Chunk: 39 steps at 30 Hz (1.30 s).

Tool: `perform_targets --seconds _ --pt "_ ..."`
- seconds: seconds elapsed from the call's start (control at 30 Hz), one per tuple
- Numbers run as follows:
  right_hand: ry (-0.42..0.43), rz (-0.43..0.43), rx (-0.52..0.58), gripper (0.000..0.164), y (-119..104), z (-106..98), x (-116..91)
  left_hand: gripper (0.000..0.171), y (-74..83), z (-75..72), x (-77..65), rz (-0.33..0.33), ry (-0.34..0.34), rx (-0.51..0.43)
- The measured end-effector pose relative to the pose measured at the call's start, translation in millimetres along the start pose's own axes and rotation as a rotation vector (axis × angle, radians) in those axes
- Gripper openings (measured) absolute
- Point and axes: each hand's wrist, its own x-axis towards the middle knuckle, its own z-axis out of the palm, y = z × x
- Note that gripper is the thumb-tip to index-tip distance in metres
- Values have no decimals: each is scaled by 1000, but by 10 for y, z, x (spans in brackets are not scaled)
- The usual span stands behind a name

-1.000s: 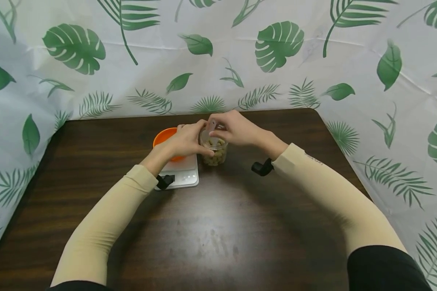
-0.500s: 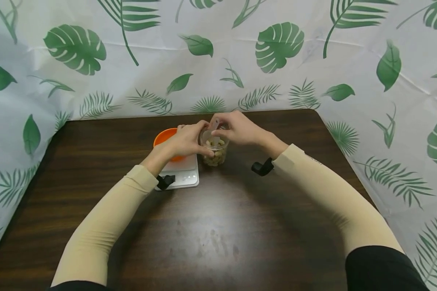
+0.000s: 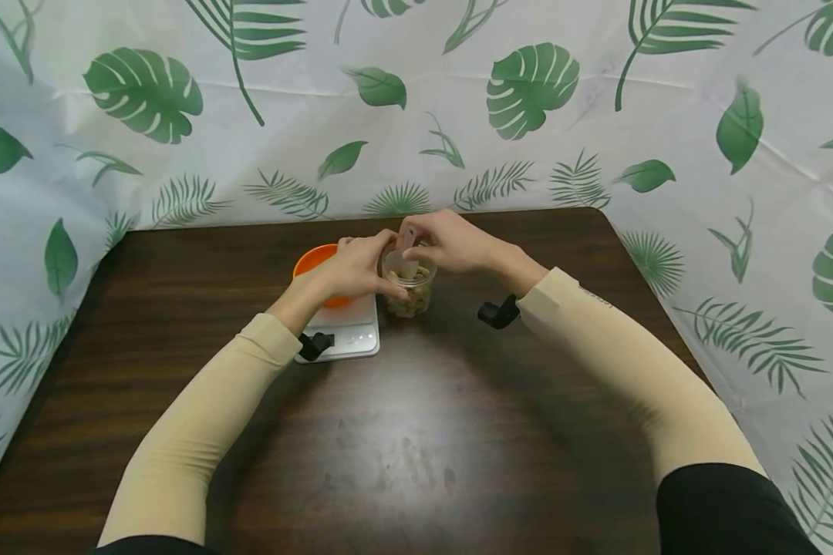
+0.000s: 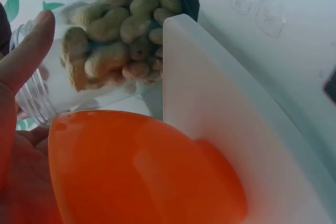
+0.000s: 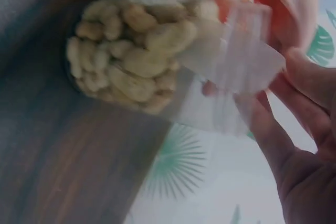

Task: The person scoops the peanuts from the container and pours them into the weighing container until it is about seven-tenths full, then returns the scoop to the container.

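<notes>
A clear screw-neck jar (image 3: 416,299) stands upright on the table. Unshelled peanuts (image 4: 113,30) fill much of it in the left wrist view. My left hand (image 3: 359,266) grips the jar at its neck, thumb in front and fingers behind. From above, my right hand (image 3: 454,243) pinches the handle of a translucent plastic scoop (image 3: 409,266). The scoop's blade reaches down through the jar's mouth to the top peanuts, as the right wrist view shows. An orange bowl (image 3: 311,260), partly hidden by the left hand, sits just left of the jar.
Under the bowl is a white kitchen scale (image 3: 356,339), its side close to the jar. A leaf-printed curtain (image 3: 430,100) hangs behind the dark wooden table (image 3: 416,432). Black camera mounts (image 3: 500,312) jut from both wrists.
My right hand has shifted slightly and turned the scoop inside the jar, and the top peanuts look rearranged. The left hand keeps its grip in place; bowl and scale have not moved.
</notes>
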Motion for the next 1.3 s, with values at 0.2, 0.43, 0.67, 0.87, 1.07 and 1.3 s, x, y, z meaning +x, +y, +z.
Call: perform_targets --seconds 0.2,0.43,0.67,0.87,1.07,1.3 --pt "-123 -44 -14 8 -39 -54 63 67 -7 11 6 8 2 -5" --pt "-48 -8 23 4 -31 46 108 71 -24 11 6 6 12 21" --pt "124 93 100 6 50 120 0 86 -15 7 -4 -4 17 8" --pt "200 162 162 11 66 107 -78 88 -15 14 -8 -10 18 21" --pt "266 229 308 13 88 75 -179 86 -28 4 -21 -13 18 7" --pt "316 290 517 19 138 52 -285 85 -22 -14 -35 -19 24 13"
